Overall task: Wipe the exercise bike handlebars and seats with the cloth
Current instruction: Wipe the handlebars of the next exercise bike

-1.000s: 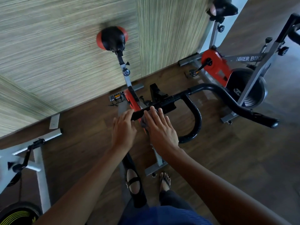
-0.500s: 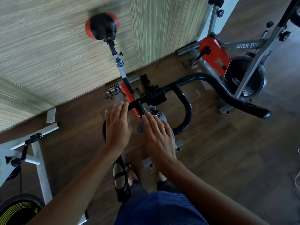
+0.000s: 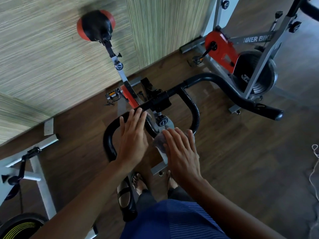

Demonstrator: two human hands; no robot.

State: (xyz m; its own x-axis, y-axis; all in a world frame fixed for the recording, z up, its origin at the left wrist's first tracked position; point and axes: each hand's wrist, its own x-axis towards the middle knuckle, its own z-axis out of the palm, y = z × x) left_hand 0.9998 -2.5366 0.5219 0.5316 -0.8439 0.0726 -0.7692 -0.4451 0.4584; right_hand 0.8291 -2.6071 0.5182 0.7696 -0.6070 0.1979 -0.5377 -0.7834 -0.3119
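Observation:
The black handlebars [image 3: 222, 83] of an exercise bike curve across the middle of the view. Its black and red seat [image 3: 95, 25] stands high near the striped wall. My left hand [image 3: 133, 137] lies flat with straight fingers on the left loop of the handlebars. My right hand [image 3: 181, 152] lies flat with straight fingers on a greyish cloth [image 3: 159, 141], pressing it onto the inner loop of the bars. Only the cloth's edges show past my fingers.
A second bike with a red guard [image 3: 222, 47] and a grey frame stands at the upper right. A white bike frame [image 3: 36, 171] with a yellow-striped wheel sits at the lower left. My feet [image 3: 138, 181] stand on the dark wooden floor [image 3: 241, 161] under the bars.
Both hands slid back along the bars toward me, away from the centre clamp. The view tilted down, so the bike shifted up and away in the frame.

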